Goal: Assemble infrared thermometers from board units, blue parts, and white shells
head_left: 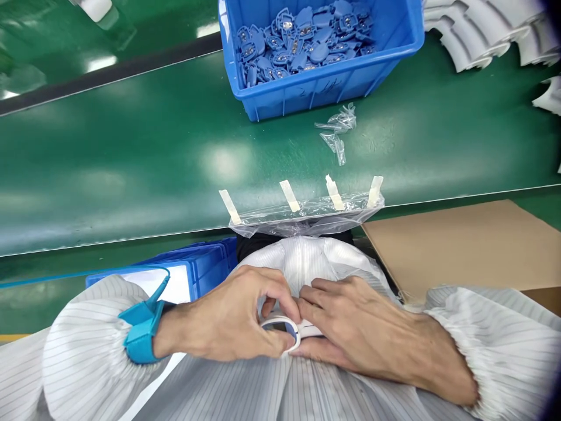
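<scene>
Close to my lap is a white plastic housing (310,329) with a ring-shaped head and blue and dark parts inside the ring. My left hand (239,313) grips the ring end, the thumb pressed at the opening and the fingers curled over the top edge. Wrapped round the handle end from the other side is my right hand (350,324), which hides most of that end. The two hands almost touch over the piece. A teal wrist strap (142,330) with a cord is on my left wrist.
A blue bin (307,96) of small blue plastic parts (302,44) stands on the green bench (131,158). Plastic scraps (337,128) lie before it. A clear bag (307,219) is taped along the bench edge. White shells (477,29) sit far right, above a cardboard box (464,245).
</scene>
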`<control>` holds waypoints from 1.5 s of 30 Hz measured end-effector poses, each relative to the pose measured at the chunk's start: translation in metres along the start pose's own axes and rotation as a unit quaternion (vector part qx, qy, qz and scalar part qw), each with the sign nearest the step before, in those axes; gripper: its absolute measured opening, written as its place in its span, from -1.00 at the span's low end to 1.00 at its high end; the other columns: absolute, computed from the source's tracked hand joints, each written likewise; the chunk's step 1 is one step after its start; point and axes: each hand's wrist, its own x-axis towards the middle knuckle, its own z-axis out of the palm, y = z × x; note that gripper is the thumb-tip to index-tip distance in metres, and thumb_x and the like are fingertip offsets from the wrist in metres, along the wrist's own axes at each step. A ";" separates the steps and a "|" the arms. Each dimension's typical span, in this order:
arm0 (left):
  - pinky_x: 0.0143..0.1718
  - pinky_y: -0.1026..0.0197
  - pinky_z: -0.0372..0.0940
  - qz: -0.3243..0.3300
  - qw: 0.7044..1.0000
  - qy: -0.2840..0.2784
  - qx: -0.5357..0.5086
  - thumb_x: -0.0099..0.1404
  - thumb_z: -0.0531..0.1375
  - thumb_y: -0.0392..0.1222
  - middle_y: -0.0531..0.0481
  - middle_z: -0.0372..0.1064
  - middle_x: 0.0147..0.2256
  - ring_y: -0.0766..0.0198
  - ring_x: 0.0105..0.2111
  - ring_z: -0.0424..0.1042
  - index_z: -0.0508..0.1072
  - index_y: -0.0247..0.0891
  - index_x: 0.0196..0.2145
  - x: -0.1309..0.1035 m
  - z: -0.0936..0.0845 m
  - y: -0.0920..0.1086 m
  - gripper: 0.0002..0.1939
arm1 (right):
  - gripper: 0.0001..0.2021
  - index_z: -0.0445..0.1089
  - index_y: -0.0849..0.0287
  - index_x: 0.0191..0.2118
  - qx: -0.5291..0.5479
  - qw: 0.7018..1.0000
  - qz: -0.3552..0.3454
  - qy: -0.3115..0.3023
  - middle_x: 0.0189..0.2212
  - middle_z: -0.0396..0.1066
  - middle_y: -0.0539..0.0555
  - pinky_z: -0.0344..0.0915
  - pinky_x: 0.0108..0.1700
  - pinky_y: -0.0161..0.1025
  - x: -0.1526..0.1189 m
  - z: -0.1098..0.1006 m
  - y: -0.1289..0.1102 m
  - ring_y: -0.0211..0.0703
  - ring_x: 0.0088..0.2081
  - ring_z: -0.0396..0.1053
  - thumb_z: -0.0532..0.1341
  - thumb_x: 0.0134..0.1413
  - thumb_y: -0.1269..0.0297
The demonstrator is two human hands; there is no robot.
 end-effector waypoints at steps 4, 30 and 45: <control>-0.51 0.38 0.24 0.028 0.999 0.016 0.011 -0.03 0.28 -0.45 0.12 0.36 -0.44 0.40 -0.46 0.32 0.54 -0.24 -0.43 0.002 0.006 -0.003 -0.81 | -0.64 0.43 0.16 -0.22 0.009 1.000 0.006 0.001 -0.35 0.51 0.00 0.24 -0.43 -0.18 0.001 0.000 0.000 -0.09 -0.35 0.47 0.24 0.21 -0.08; -0.19 0.07 0.43 0.234 0.902 0.292 0.215 0.32 0.22 -0.25 -0.19 0.47 -0.18 0.07 -0.17 0.47 0.38 -0.34 -0.03 -0.006 0.039 -0.017 -0.72 | -0.74 0.30 0.22 -0.03 0.011 0.996 0.030 0.085 -0.35 0.45 0.01 0.28 -0.46 -0.21 -0.009 0.009 0.006 -0.16 -0.41 0.47 0.01 0.42 0.15; 0.13 0.03 0.32 0.198 0.842 0.459 0.202 0.32 0.28 0.00 -0.21 0.31 0.06 0.07 0.10 0.32 0.26 -0.26 0.15 0.006 0.011 -0.004 -0.46 | -0.62 0.33 0.00 0.21 0.266 0.935 0.163 0.169 0.01 0.49 0.14 0.50 -0.05 -0.10 0.008 -0.030 0.006 -0.01 0.06 0.45 -0.03 0.42 0.12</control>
